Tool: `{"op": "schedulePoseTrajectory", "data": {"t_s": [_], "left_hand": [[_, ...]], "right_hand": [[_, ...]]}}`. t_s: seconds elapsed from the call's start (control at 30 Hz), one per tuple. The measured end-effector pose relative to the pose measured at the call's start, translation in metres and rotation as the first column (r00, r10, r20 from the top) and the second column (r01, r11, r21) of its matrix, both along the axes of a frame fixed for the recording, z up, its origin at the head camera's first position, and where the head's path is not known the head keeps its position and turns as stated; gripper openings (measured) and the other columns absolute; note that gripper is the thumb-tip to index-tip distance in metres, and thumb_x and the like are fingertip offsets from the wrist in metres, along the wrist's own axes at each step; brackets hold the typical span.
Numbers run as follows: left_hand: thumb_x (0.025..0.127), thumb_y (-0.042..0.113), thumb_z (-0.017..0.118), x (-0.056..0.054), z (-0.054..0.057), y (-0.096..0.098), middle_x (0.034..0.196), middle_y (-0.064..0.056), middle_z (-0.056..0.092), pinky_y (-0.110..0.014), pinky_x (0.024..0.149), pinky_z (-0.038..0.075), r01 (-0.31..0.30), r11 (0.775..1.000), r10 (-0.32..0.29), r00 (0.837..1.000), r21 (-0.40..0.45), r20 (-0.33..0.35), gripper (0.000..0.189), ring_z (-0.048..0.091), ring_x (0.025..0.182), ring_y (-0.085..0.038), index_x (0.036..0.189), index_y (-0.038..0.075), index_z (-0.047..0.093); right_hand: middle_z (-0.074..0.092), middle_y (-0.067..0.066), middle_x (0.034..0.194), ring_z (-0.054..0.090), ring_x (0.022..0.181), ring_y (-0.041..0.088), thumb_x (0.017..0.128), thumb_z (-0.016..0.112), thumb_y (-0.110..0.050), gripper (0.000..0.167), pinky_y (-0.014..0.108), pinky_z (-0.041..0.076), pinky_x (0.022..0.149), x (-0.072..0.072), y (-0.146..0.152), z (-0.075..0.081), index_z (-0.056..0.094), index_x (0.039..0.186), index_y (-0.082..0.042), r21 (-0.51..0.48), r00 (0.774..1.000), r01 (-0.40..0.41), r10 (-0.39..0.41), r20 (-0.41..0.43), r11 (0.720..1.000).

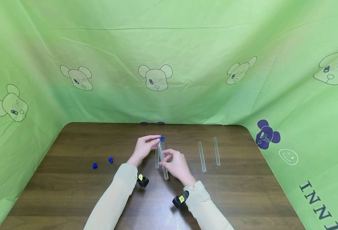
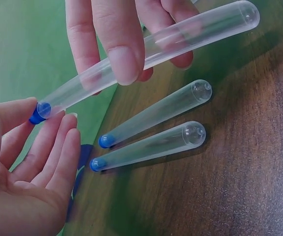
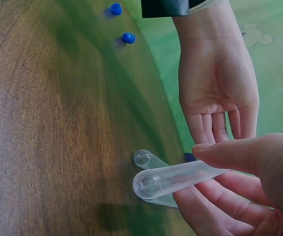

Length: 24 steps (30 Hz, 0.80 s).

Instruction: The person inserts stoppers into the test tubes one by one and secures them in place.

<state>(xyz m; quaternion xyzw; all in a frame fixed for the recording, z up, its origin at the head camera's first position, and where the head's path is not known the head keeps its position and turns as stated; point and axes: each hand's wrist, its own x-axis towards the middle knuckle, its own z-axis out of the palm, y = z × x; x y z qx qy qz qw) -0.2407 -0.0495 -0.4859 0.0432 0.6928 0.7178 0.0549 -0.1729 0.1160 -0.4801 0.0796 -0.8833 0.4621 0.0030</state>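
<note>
A clear plastic test tube (image 2: 208,30) is held up off the tabletop, tilted, its round closed end toward the person. My right hand (image 1: 178,164) grips the tube around its body between thumb and fingers. At the far end, the thumb and a finger of my left hand (image 1: 143,148) pinch a blue cap (image 2: 36,117) seated at the tube's mouth. Beneath it, two more test tubes with blue caps lie side by side on the table: one nearer tube (image 2: 151,146) and one farther tube (image 2: 163,109). The head view shows them partly hidden behind the hands and the held tube.
Right of the hands, two uncapped test tubes (image 1: 202,157) lie apart on the brown wooden table (image 1: 243,191). To the left sit two loose blue caps (image 1: 110,160). Green printed cloth (image 1: 114,48) walls in the back and sides.
</note>
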Motion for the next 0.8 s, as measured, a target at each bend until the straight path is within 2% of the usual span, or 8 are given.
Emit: {"op": "schedulePoseTrajectory", "data": {"t_s": [0.1, 0.13, 0.27, 0.47, 0.6, 0.8], "left_hand": [[0.098, 0.008, 0.069, 0.0, 0.001, 0.0, 0.113, -0.026, 0.07, -0.044, 0.088, 0.057, -0.003, 1.0, 0.003, 1.0, -0.003, -0.002, 0.027, 0.073, 0.086, -0.024, 0.122, -0.004, 0.071], [0.097, 0.009, 0.071, -0.001, -0.002, 0.0, 0.112, -0.023, 0.072, -0.041, 0.087, 0.058, -0.005, 1.0, 0.005, 1.0, 0.001, -0.002, 0.027, 0.073, 0.086, -0.022, 0.122, -0.003, 0.072], [0.095, 0.01, 0.074, -0.001, -0.005, -0.001, 0.104, -0.019, 0.074, -0.037, 0.082, 0.06, 0.019, 1.0, -0.019, 1.0, 0.014, 0.001, 0.032, 0.074, 0.086, -0.023, 0.125, -0.003, 0.07], [0.09, 0.006, 0.079, 0.0, -0.01, -0.002, 0.097, -0.018, 0.075, -0.037, 0.08, 0.06, 0.053, 0.998, -0.053, 0.999, 0.019, 0.003, 0.04, 0.075, 0.083, -0.025, 0.127, -0.001, 0.069], [0.087, 0.003, 0.08, 0.001, -0.009, -0.003, 0.093, -0.018, 0.076, -0.034, 0.08, 0.06, 0.062, 0.998, -0.062, 0.998, -0.003, 0.006, 0.044, 0.075, 0.081, -0.025, 0.13, 0.003, 0.069], [0.088, 0.0, 0.078, 0.001, -0.008, -0.003, 0.092, -0.018, 0.075, -0.034, 0.077, 0.06, 0.07, 0.997, -0.07, 0.997, -0.026, -0.014, 0.045, 0.075, 0.077, -0.025, 0.132, 0.001, 0.067]], "right_hand": [[0.07, -0.002, 0.074, 0.063, 0.051, 0.01, 0.082, 0.083, -0.004, 0.04, 0.029, 0.055, 0.052, -0.001, 0.0, 0.0, 0.069, 0.12, 0.0, -0.002, 1.0, 0.0, 0.001, 0.004, 1.0], [0.07, -0.002, 0.074, 0.063, 0.051, 0.01, 0.082, 0.083, -0.004, 0.04, 0.029, 0.055, 0.052, -0.001, 0.0, -0.001, 0.069, 0.12, 0.0, -0.001, 1.0, -0.002, 0.002, 0.003, 1.0], [0.069, -0.002, 0.074, 0.063, 0.052, 0.01, 0.082, 0.084, -0.005, 0.04, 0.029, 0.055, 0.053, -0.002, 0.001, -0.001, 0.069, 0.12, 0.0, 0.003, 1.0, 0.002, -0.002, 0.008, 1.0], [0.069, -0.002, 0.074, 0.063, 0.05, 0.011, 0.083, 0.083, -0.005, 0.04, 0.029, 0.054, 0.052, -0.002, 0.001, -0.003, 0.069, 0.119, 0.0, 0.001, 1.0, 0.002, -0.002, 0.006, 1.0], [0.069, -0.002, 0.073, 0.062, 0.05, 0.011, 0.083, 0.083, -0.004, 0.039, 0.029, 0.054, 0.051, -0.002, 0.001, -0.004, 0.069, 0.119, 0.0, -0.003, 1.0, 0.004, -0.004, 0.005, 1.0], [0.069, -0.001, 0.074, 0.062, 0.051, 0.011, 0.082, 0.084, -0.004, 0.039, 0.029, 0.054, 0.052, -0.003, 0.0, -0.005, 0.069, 0.118, 0.0, 0.006, 1.0, 0.006, -0.006, 0.0, 1.0]]}}
